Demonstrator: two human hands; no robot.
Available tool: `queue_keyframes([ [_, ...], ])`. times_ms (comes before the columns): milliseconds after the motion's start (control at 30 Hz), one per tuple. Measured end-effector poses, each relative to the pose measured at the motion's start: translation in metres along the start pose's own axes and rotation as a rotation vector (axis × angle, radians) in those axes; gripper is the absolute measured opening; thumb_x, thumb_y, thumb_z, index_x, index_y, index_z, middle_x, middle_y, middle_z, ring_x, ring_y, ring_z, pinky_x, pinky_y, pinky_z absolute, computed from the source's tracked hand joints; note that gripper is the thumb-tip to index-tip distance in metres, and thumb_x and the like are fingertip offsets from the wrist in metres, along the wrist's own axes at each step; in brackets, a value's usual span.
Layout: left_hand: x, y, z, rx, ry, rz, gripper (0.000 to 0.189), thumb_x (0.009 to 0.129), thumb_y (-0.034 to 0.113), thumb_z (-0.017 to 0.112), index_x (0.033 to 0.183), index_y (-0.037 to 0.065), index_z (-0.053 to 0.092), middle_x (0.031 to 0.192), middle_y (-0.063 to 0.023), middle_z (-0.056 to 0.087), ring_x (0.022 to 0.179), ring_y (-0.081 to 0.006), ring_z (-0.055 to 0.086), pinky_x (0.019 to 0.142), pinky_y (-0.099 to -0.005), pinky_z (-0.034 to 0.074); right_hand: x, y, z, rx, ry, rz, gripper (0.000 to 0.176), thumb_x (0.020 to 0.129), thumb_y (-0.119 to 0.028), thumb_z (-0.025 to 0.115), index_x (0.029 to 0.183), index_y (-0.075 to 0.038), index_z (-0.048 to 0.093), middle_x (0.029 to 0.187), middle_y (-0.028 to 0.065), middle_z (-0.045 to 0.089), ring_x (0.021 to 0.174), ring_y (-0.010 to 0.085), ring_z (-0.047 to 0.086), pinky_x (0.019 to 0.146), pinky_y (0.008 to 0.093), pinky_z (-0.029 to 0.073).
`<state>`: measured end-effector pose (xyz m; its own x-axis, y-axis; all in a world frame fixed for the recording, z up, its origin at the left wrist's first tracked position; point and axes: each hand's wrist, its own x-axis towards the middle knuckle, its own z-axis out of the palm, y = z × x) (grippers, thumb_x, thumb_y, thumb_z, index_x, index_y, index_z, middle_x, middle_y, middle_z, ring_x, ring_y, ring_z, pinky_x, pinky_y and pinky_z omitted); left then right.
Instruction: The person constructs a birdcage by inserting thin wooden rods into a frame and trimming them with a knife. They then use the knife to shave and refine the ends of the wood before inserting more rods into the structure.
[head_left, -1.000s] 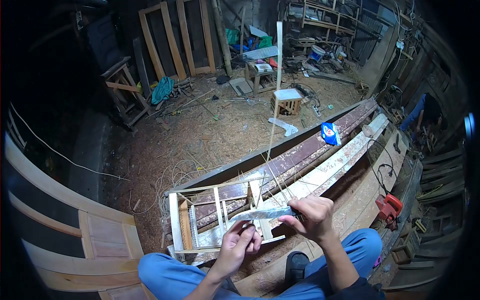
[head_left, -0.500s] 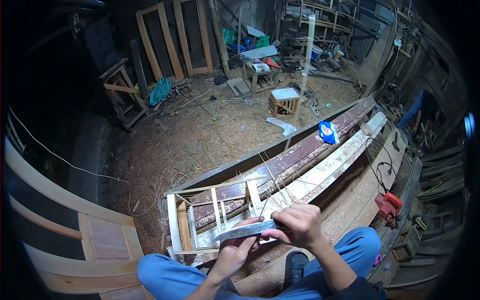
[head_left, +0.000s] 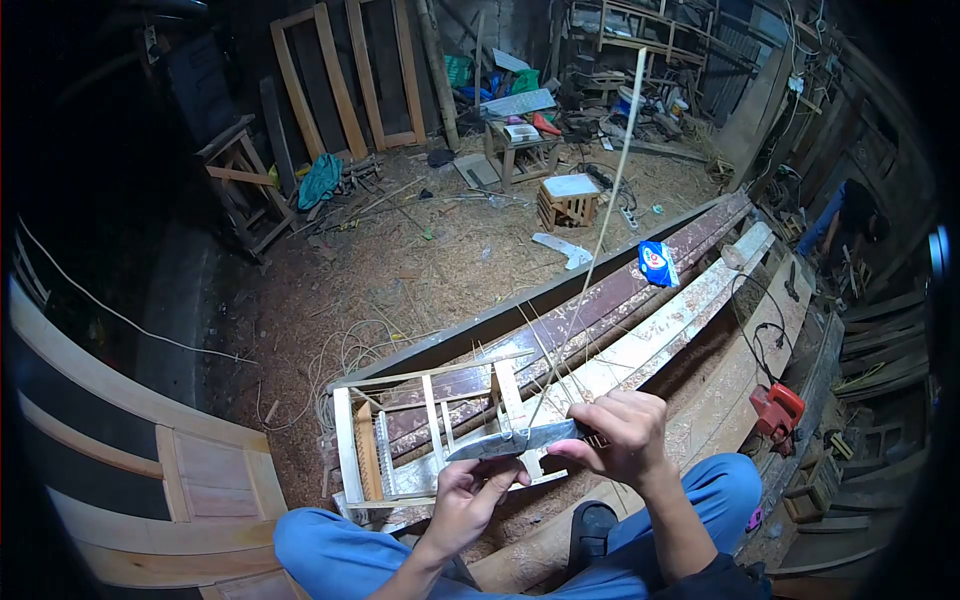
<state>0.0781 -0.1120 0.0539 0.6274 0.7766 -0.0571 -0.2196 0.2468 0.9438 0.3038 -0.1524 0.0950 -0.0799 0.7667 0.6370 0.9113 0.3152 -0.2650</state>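
Observation:
My right hand (head_left: 625, 435) is wrapped around the handle of a knife (head_left: 515, 440), whose broad grey blade points left. Below the blade my left hand (head_left: 478, 505) pinches a long thin strip that looks like bamboo (head_left: 612, 190). The strip rises from behind the blade and leans up to the right; its lower end is hidden by the blade and fingers. Just beyond my hands lies a small slatted wooden frame (head_left: 430, 425). Several thin sticks (head_left: 545, 350) lie on the boards past it.
Long boards (head_left: 640, 350) strewn with shavings stretch away to the right, with a blue-and-white packet (head_left: 655, 264) on them. A red power tool (head_left: 777, 410) with a cord sits at right. Wooden panels (head_left: 215, 470) stand at left. Another person (head_left: 850, 220) bends at far right.
My right hand and the knife have moved right and slightly up. The strip's upper end has shifted right and it leans more. My left hand stays nearly in place.

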Motion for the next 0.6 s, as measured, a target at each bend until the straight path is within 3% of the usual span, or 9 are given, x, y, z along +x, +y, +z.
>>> queue_keyframes([
  [333,0.005,0.006,0.001,-0.095,0.015,-0.029,0.019,0.100,0.011,0.058,0.116,0.001,0.062,0.086,-0.0036,0.065,0.063,-0.0014,0.045,0.054,-0.0179,0.033,0.001,0.017,-0.010,-0.107,0.034,0.007,0.038,0.071,-0.048,0.081,0.076,-0.012,0.068,0.058,-0.0009,0.057,0.049,0.0168,0.055,0.047,0.0312,0.040],
  [600,0.004,0.008,-0.010,-0.115,0.071,-0.056,0.015,0.100,0.013,0.059,0.111,0.003,0.061,0.081,-0.0058,0.063,0.063,-0.0051,0.048,0.053,-0.0201,0.034,0.000,0.042,-0.024,-0.165,0.144,0.156,0.034,0.076,-0.038,0.081,0.080,-0.006,0.069,0.063,0.0074,0.063,0.053,0.0242,0.060,0.050,0.0351,0.044],
])
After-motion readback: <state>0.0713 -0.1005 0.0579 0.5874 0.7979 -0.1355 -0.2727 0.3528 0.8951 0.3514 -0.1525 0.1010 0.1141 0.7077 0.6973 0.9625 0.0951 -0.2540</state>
